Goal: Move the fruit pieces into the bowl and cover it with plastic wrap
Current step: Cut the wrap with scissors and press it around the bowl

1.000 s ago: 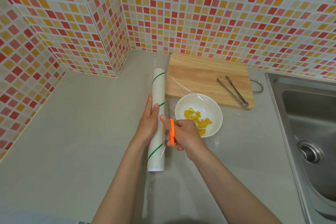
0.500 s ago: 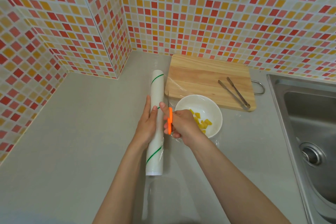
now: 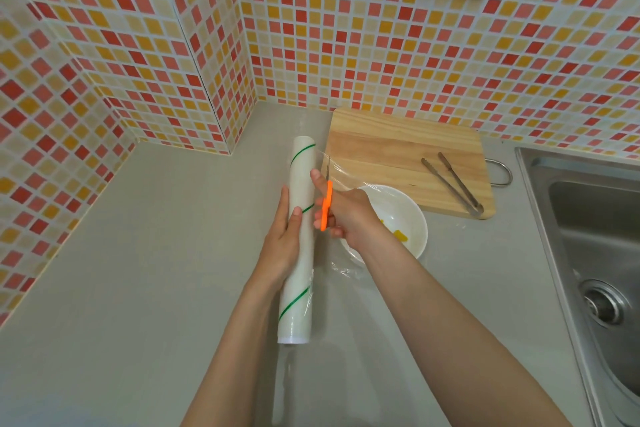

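Observation:
A white bowl (image 3: 412,215) with yellow fruit pieces (image 3: 401,235) stands on the grey counter, in front of the cutting board. Clear plastic wrap (image 3: 346,177) stretches from the roll over the bowl. The plastic wrap roll (image 3: 300,184), white with green stripes, lies lengthwise to the left of the bowl. My left hand (image 3: 282,239) presses flat on the roll's left side. My right hand (image 3: 346,215) holds orange-handled scissors (image 3: 326,201), their blades pointing away along the roll's right edge at the film. My right hand hides part of the bowl.
A wooden cutting board (image 3: 391,142) lies behind the bowl with metal tongs (image 3: 453,184) on its right side. A steel sink (image 3: 595,253) takes up the right edge. Tiled walls close the back and left.
My right hand has moved the scissors away from me along the roll's right edge, through the film. It now covers more of the bowl. My left hand stays on the roll.

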